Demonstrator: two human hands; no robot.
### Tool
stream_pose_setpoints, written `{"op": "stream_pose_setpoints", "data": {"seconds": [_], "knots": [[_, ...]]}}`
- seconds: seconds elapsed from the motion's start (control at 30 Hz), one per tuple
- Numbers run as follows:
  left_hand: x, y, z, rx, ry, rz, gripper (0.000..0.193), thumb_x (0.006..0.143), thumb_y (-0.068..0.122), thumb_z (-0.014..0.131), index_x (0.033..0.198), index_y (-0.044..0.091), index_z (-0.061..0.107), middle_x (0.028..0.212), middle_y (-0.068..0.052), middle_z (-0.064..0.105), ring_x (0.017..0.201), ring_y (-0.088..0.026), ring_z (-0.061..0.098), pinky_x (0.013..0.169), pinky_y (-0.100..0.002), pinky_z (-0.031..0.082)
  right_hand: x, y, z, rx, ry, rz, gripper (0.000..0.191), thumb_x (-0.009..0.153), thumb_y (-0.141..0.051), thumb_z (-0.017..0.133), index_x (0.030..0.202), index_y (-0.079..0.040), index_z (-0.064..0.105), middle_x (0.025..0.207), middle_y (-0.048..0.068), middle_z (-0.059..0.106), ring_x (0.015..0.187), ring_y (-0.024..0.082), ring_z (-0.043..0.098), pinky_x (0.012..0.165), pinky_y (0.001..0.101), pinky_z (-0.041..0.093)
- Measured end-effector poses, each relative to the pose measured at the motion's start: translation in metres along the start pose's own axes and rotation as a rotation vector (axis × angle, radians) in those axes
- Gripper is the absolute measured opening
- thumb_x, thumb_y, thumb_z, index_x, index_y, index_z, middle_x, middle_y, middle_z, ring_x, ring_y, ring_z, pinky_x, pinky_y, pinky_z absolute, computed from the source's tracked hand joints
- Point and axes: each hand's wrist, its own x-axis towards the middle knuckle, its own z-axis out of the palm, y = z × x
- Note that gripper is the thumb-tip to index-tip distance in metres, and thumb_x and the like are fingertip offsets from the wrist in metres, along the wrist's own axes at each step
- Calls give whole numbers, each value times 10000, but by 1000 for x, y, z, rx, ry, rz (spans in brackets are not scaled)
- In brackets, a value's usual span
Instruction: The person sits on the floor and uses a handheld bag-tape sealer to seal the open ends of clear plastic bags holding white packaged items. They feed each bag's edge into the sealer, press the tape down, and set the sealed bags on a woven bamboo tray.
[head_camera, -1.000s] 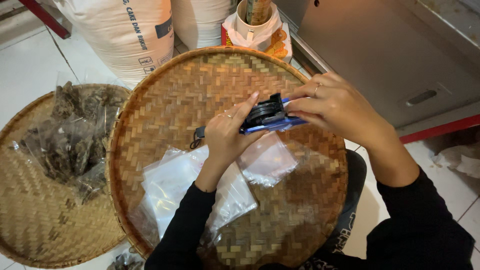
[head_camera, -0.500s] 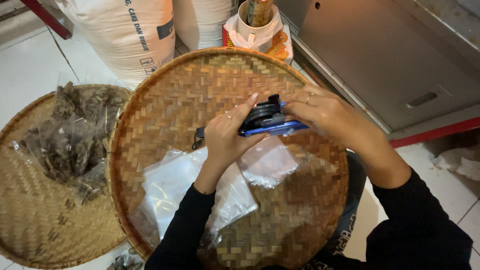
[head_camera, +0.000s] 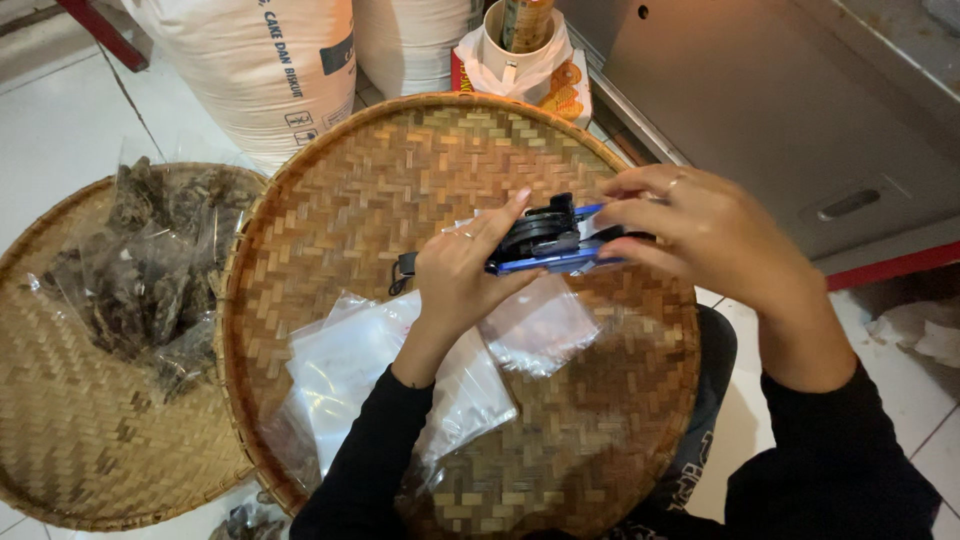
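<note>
Both hands hold a small blue and black hand-held device (head_camera: 548, 243) above a large round woven bamboo tray (head_camera: 380, 170). My left hand (head_camera: 463, 277) grips its left end, thumb up along the side. My right hand (head_camera: 700, 235) closes over its right end, a ring on one finger. A clear plastic bag (head_camera: 540, 325) hangs from the device's underside, just under my left hand. Several more empty clear plastic bags (head_camera: 350, 380) lie in a loose pile on the tray by my left forearm.
A second woven tray (head_camera: 60, 440) at the left holds filled clear bags of dark dried pieces (head_camera: 150, 270). Large white sacks (head_camera: 270, 60) stand behind the trays, beside a container in a white bag (head_camera: 515, 50). A grey metal cabinet (head_camera: 800, 110) is at the right.
Both hands have stayed on the device. My right hand has shifted slightly over its right end; the device and hanging bag have hardly moved.
</note>
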Motion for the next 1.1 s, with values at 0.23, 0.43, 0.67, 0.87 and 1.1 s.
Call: {"op": "stream_pose_setpoints", "data": {"seconds": [0.23, 0.43, 0.67, 0.87, 1.1], "knots": [[-1, 0, 0, 10, -28, -12, 913, 718, 407, 938, 1504, 204, 520, 1202, -56, 741, 926, -234, 721, 759, -342, 542, -4, 11, 24, 75, -12, -21, 203, 868, -180, 790, 1017, -61, 720, 1057, 91, 729, 940, 273, 704, 814, 378, 567], [0, -3, 2, -2, 3, 6, 921, 726, 402, 925, 1522, 208, 505, 1234, -57, 734, 1017, -240, 733, 814, -335, 557, -15, 18, 18, 128, 36, 64, 200, 817, -129, 802, 1014, -105, 778, 1050, 61, 760, 843, 200, 726, 701, 303, 572], [0, -3, 2, -6, -19, -21, 920, 696, 421, 939, 1490, 191, 534, 1227, -66, 739, 1000, -238, 733, 791, -336, 549, -14, 17, 28, 269, 154, 142, 125, 887, -101, 794, 1008, -110, 768, 1079, 59, 752, 916, 171, 747, 733, 274, 596], [1, -3, 2, -28, 1, 0, 907, 721, 423, 935, 1496, 188, 528, 1245, -39, 743, 1044, -226, 740, 824, -325, 562, -12, 19, 27, 147, 75, 9, 162, 826, -99, 801, 981, -81, 756, 1192, 104, 754, 946, 232, 752, 741, 317, 593], [2, -3, 1, -49, 10, -9, 912, 696, 405, 937, 1486, 183, 539, 1241, -52, 739, 1055, -224, 741, 831, -320, 569, -19, 20, 38, 168, 132, 29, 127, 862, -74, 803, 974, -84, 745, 1097, 56, 769, 921, 196, 762, 731, 296, 598]]}}
